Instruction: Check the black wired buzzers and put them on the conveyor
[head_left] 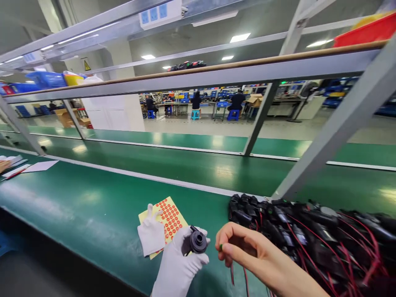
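My left hand [181,262], in a white glove, is closed around a small black pump [198,241] whose round spout faces up toward me. Just to the right, my bare right hand [247,251] pinches a tiny green piece [221,247] between thumb and forefinger; its exact kind is too small to make out. The two hands are close but apart. Behind and left of the gloved hand lies a yellowish sheet of round red stickers [171,216], partly covered by a loose white glove [151,235].
A large heap of black pumps [309,231] with red and black wires lies to the right. Grey frame posts [337,119] rise behind the green bench [93,214]. At far left, another person's hand [4,166] rests by papers [41,166]. Seated people are in the background.
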{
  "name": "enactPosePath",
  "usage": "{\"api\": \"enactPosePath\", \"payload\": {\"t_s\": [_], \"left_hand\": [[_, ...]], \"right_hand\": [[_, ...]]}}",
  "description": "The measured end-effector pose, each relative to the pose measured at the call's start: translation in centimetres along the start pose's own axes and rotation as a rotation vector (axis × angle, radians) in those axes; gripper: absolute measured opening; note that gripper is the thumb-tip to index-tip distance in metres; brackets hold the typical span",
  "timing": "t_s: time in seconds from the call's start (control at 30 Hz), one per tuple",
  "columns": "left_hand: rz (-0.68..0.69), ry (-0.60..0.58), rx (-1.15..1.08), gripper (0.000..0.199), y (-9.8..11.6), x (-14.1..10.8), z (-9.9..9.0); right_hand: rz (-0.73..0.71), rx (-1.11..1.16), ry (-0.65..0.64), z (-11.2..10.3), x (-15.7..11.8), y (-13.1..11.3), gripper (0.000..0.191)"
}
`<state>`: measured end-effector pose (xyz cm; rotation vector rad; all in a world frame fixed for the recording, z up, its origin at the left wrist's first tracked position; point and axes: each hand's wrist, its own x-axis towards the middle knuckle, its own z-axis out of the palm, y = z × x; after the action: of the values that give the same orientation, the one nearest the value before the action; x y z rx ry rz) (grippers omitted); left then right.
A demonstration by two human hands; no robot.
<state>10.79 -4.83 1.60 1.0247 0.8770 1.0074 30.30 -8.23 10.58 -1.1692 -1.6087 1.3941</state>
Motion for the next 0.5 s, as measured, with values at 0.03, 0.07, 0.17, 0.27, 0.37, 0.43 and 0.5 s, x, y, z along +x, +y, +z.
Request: {"api": "enactPosePath", "payload": {"t_s": [0.03, 0.07, 0.17, 0.27, 0.37, 0.43, 0.5], "left_hand": [[0.015, -0.022, 0.012, 0.048, -0.1, 0.0, 0.6], [0.036, -0.046, 0.030, 0.048, -0.1, 0.0, 1.1], [0.099, -0.142, 0.084, 0.049, 0.0, -0.3, 2.3], [0.072, -0.276, 0.084, 0.057, 0.5, -0.6, 2.8], [0.004, -0.421, 0.111, 0.067, 1.4, -0.7, 2.8], [0.033, -0.488, 0.199, 0.065, 2.1, -0.7, 2.6], [0.089, -0.522, 0.296, 0.061, 2.6, -0.7, 2.5]], "right_hand": [[0.012, -0.018, -0.004, -0.3, -0.5, -0.4, 0.026], [0.022, -0.038, -0.005, -0.6, -0.9, -0.8, 0.025], [0.028, -0.123, 0.022, -1.5, -1.7, -1.7, 0.024], [0.001, -0.211, 0.068, -2.6, -2.1, -2.2, 0.025], [0.012, -0.232, 0.049, -3.4, -2.2, -2.5, 0.023], [0.028, -0.253, 0.025, -3.5, -2.3, -2.7, 0.020], [0.044, -0.298, 0.007, -3.6, -2.3, -3.0, 0.017]]}}
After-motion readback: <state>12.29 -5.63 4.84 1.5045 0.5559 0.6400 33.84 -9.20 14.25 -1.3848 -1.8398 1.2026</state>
